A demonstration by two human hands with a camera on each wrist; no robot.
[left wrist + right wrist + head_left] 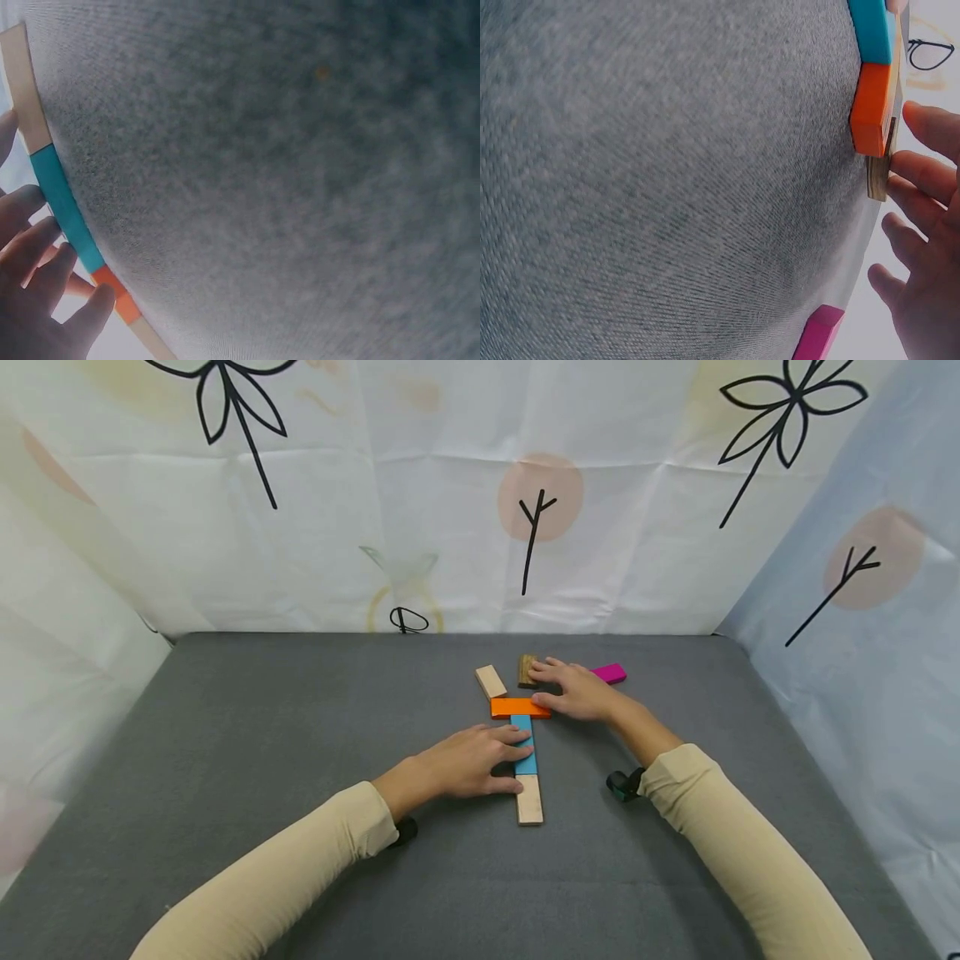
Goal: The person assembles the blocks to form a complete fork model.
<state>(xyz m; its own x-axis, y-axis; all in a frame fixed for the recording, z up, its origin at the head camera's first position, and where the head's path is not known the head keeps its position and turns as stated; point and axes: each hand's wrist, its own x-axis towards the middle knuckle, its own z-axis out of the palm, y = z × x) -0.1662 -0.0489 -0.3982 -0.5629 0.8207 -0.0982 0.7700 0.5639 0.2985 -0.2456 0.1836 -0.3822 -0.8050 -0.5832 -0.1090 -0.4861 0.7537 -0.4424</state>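
Flat blocks form a figure on the grey table. A blue block [527, 767] meets a light wooden block [529, 802] end to end, and an orange block [512, 706] lies crosswise at its far end. My left hand [474, 762] has its fingers extended over the blue block, the thumb at the near wooden block. Beyond the orange block, my right hand [577, 690] reaches its fingertips to a dark brown block [527, 669]. Its thumb is at the orange block's right end. Another light wooden block [491, 681] slants off the orange block's far left.
A magenta block [611, 673] lies to the right, partly hidden behind the right hand. White printed cloth [450, 527] hangs along the table's back edge, with more cloth [885, 693] on the right side.
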